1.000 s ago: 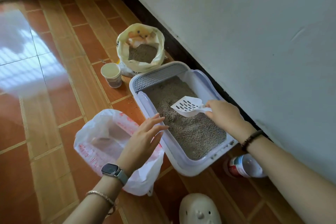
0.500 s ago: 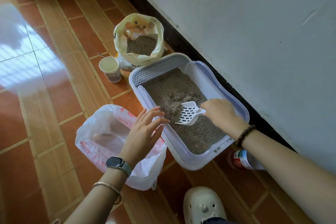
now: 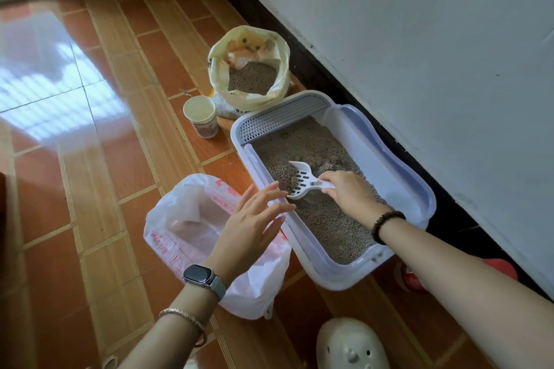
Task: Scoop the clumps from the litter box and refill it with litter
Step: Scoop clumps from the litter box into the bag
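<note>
- My right hand (image 3: 349, 193), centre-right of the frame, is curled round the handle of the white scoop (image 3: 301, 180) and grips it firmly.
- The scoop is tilted on edge; its slotted blade is set into the grey litter (image 3: 329, 219) at mid-length of the box, with granules piled against it.
- The litter box (image 3: 404, 177) lies along the wall, running from the centre of the frame to the lower right. A grey grid panel covers its far end.
- My left hand (image 3: 254, 225), lower centre, is flat with fingers straight and spread, holding nothing. Its fingertips lie over the box's near rim; I cannot tell whether they touch it.
- The white plastic bag (image 3: 186, 219) with red print sits open on the floor just left of the box, partly under my left hand.
- The open litter bag (image 3: 248, 69), part-filled, stands at upper centre, just beyond the box.
- A paper cup (image 3: 201, 115) stands upright beside that bag, to its lower left.
</note>
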Demonstrator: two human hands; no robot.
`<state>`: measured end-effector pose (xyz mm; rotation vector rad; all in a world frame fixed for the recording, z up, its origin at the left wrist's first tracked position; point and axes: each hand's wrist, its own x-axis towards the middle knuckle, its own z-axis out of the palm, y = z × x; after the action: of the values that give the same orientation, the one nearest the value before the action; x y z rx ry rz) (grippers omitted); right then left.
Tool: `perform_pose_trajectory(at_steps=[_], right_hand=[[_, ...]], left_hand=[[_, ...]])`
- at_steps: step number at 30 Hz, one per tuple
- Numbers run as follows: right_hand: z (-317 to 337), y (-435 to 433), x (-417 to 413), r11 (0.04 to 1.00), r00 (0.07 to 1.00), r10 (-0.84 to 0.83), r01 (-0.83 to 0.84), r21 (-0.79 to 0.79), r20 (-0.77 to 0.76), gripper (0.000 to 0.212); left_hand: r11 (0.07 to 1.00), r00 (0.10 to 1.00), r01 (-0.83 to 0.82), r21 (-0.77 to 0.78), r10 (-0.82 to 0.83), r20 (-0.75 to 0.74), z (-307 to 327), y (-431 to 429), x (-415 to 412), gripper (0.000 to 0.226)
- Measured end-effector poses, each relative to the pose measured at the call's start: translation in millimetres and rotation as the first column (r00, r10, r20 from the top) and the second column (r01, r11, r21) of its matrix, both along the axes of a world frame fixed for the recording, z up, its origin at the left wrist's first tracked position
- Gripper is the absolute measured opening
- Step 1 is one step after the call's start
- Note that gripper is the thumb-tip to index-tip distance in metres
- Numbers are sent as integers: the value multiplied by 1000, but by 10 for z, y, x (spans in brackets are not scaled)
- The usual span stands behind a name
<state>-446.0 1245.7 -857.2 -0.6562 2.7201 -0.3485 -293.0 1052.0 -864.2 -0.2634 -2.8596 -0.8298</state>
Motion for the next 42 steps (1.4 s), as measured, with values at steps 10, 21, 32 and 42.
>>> perform_pose_trajectory(at_steps=[10, 21, 32, 42], right_hand=[[94, 137, 30, 994, 998, -26, 31, -107, 53, 26], [244, 333, 73, 981, 991, -130, 126, -146, -19, 29], [291, 359, 107, 966, 986, -164, 157, -204, -20, 27], [312, 367, 107, 964, 984, -173, 160, -211, -45, 27]], left_hand=[[1000, 999, 2, 10, -1, -36, -33, -2, -27, 28], [999, 998, -26, 45, 28, -55, -25, 38, -10, 26], [999, 998, -35, 28, 37, -56, -14, 53, 7, 27], [999, 998, -45, 10, 45, -42, 8, 61, 24, 28]])
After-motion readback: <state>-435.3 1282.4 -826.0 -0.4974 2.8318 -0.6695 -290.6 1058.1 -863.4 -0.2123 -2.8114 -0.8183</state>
